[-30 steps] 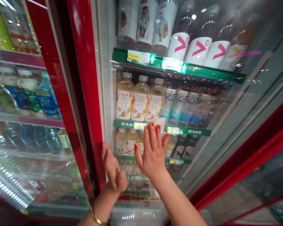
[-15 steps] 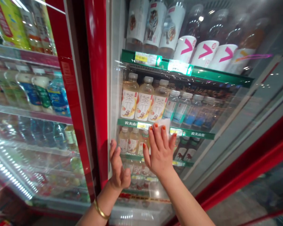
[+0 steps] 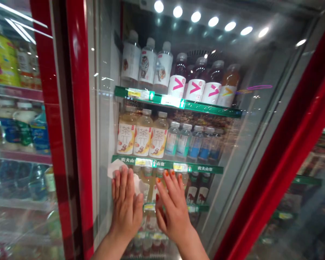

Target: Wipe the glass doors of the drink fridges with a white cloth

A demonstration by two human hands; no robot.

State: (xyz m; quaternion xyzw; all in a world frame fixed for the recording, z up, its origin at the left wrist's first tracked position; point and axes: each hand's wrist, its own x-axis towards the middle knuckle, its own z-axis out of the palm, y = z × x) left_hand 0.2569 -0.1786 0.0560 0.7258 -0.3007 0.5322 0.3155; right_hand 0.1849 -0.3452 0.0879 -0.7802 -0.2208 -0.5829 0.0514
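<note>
A red-framed glass door (image 3: 260,144) of a drinks cooler stands in front of me. My left hand (image 3: 125,206) lies against the glass with fingers stretched upward, holding a white tissue (image 3: 116,167) flat under it. Parts of the tissue stick out on both sides of the fingers. To its right is my right hand (image 3: 173,207), with orange nails and slightly spread fingers, at or very near the glass. I see nothing in it. Behind the glass, bottled tea (image 3: 142,139) stands on the middle shelf, just above both hands.
Above, bottles with white labels (image 3: 195,88) stand on a green-edged shelf (image 3: 213,109). Round lights (image 3: 195,16) shine at the top. A red door frame (image 3: 79,119) runs down the left, with another cooler's bottles (image 3: 24,121) beyond. Another glass-fronted unit is at the right.
The tissue, under my right hand before, is now under my left hand. My left hand has turned flat onto the glass. My view has tilted up, showing the cooler's top lights.
</note>
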